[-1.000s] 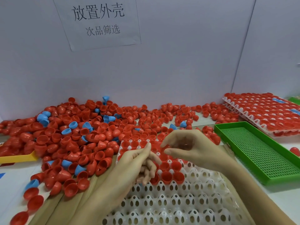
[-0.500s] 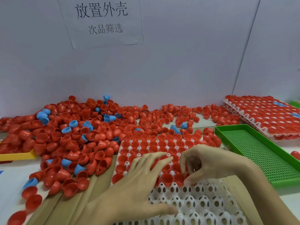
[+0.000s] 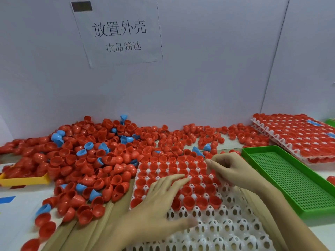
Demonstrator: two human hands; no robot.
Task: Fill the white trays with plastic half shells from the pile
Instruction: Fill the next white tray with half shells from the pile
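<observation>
The white tray (image 3: 213,230) lies on the worktop directly in front of the person. Its far rows are occupied by red half shells (image 3: 188,192), seated open side up; the near rows are unoccupied, and the perforated pockets are exposed. The pile (image 3: 87,160) of red shells, with a few blue ones mixed in, is spread to the left of the tray and behind it, touching its far and left edges.

The step in hand is judged to be the seating and levelling of shells in the rows already filled. The left hand (image 3: 161,203) is laid flat, palm down, with fingers extended across the seated shells; nothing is gripped. The right hand (image 3: 233,171) is held at the right edge of the filled rows with fingers curled inward. Whether a shell is pinched in it cannot be told.

For the next move, further shells are to be taken from the pile and set open side up into the first unoccupied row. A filled tray stack (image 3: 297,136) and a green tray (image 3: 290,180) are located at the right.
</observation>
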